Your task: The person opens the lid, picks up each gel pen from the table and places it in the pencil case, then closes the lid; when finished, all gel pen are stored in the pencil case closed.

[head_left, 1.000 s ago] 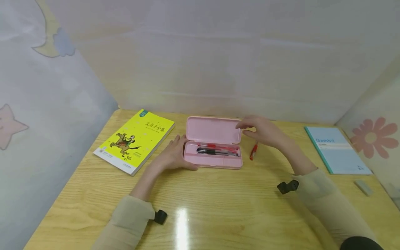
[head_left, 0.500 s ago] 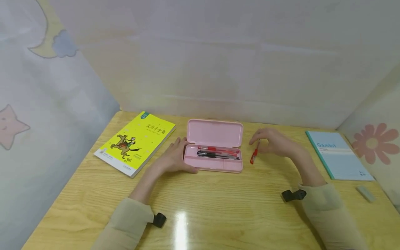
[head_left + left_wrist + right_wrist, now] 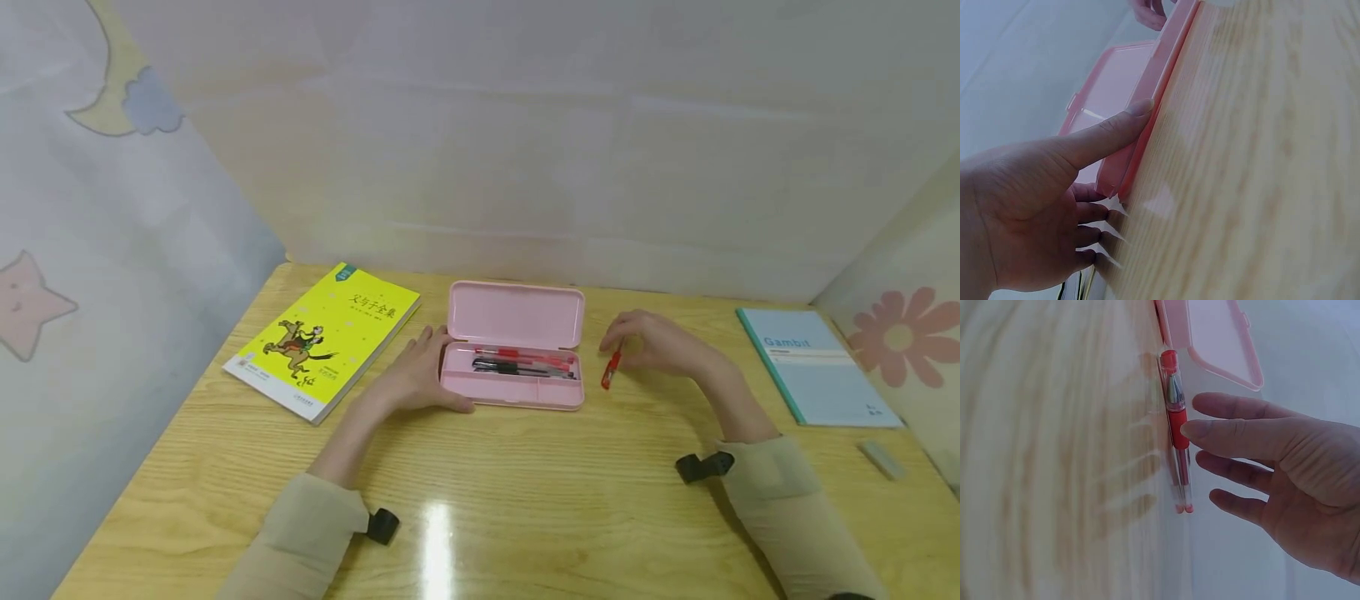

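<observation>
An opened pink pencil case (image 3: 512,393) lies on the wooden table with its lid (image 3: 517,314) tipped back. Inside it are red pens and a black pen (image 3: 506,367). My left hand (image 3: 411,375) holds the case's left end, the thumb on the front wall and the fingers around the left side. To the right of the case lies a red gel pen (image 3: 1179,428). My right hand (image 3: 1297,462) is over it, fingers loosely bent. The thumb tip meets the red grip; in the right wrist view the other fingertips appear just apart from the pen.
A yellow book (image 3: 322,342) lies at the left. On the right are a light blue notebook (image 3: 817,367) and a grey eraser-like block (image 3: 881,460). A pale wall (image 3: 525,167) stands behind the table (image 3: 525,500).
My right hand has drawn away from the case's lid, moving right and down to the red gel pen. The left hand has stayed on the case.
</observation>
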`<state>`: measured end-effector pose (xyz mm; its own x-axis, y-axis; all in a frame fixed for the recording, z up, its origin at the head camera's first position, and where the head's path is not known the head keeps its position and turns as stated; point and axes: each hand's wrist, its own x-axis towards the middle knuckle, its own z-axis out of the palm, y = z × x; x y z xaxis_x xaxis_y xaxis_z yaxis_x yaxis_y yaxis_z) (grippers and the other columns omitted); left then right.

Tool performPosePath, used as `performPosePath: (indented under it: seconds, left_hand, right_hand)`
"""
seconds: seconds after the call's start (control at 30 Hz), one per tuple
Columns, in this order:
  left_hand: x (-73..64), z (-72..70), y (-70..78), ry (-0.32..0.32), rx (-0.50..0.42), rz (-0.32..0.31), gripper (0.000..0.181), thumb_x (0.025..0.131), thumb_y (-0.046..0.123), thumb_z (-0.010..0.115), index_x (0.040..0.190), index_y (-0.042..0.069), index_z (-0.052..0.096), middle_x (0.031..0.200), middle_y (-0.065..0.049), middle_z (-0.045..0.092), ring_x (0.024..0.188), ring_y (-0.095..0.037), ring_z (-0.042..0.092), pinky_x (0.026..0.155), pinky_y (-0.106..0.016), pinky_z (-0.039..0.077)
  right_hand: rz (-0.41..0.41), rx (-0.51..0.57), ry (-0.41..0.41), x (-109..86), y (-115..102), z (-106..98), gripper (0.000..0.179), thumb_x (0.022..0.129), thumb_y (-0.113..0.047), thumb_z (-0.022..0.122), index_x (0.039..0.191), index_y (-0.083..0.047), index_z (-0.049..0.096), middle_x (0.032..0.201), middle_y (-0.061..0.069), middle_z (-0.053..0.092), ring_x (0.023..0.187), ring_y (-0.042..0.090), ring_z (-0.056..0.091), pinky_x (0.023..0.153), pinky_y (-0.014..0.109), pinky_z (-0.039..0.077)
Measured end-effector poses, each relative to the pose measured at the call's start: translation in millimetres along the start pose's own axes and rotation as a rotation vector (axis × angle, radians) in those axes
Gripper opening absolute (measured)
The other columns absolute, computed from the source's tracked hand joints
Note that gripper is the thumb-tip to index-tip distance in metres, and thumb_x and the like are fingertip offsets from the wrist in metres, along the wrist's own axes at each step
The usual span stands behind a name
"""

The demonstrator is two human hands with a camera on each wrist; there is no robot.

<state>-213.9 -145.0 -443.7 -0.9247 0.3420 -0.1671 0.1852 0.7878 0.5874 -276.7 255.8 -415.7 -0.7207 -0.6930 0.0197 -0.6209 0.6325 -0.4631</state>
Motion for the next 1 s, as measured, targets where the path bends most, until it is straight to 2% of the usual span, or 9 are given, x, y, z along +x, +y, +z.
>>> performPosePath:
  seconds: [0.23,0.43,0.7,1.0]
  left_hand:
    - [0.8,0.4,0.9,-0.008,0.007,-0.003,0.115,0.069,0.052,0.092,0.157,0.012,0.030,0.174,-0.016,0.014,0.162,-0.040,0.004,0.134,-0.056,0.008]
    - [1.0,0.3,0.4,-0.002,0.006,0.001,0.116,0.068,0.053,0.092,0.157,0.013,0.030,0.173,-0.018,0.014,0.162,-0.041,0.004,0.134,-0.056,0.009]
    - [-0.7,-1.6,0.5,-0.011,0.000,-0.015,0.116,0.068,0.052,0.092,0.158,0.014,0.029,0.174,-0.017,0.013,0.162,-0.040,0.003,0.134,-0.055,0.007]
    - [-1.1,-2.6,1.0,-0.010,0.007,-0.014,0.116,0.068,0.052,0.092,0.157,0.013,0.030,0.173,-0.020,0.014,0.162,-0.041,0.004,0.134,-0.055,0.008]
  right_hand:
    - [-0.005,-0.027,-0.031,-0.3,2.8,2.5,0.022,0.082,0.005,0.080,0.098,-0.009,0.079,0.103,0.005,0.075,0.101,0.026,0.067,0.095,0.055,0.055]
    - [-0.016,-0.065,-0.059,3.5,5.2,3.3,0.018,0.083,0.002,0.081,0.091,-0.014,0.079,0.097,0.000,0.073,0.093,0.019,0.066,0.088,0.046,0.057]
    - [0.074,-0.004,-0.187,8.6,0.7,-2.5,0.016,0.083,0.002,0.081,0.090,-0.011,0.075,0.095,0.004,0.070,0.090,0.017,0.066,0.082,0.036,0.059]
    - [0.059,0.032,-0.248,5.2,1.4,-11.1,0.018,0.084,0.003,0.079,0.090,-0.011,0.069,0.087,0.001,0.065,0.081,0.015,0.055,0.071,0.023,0.049]
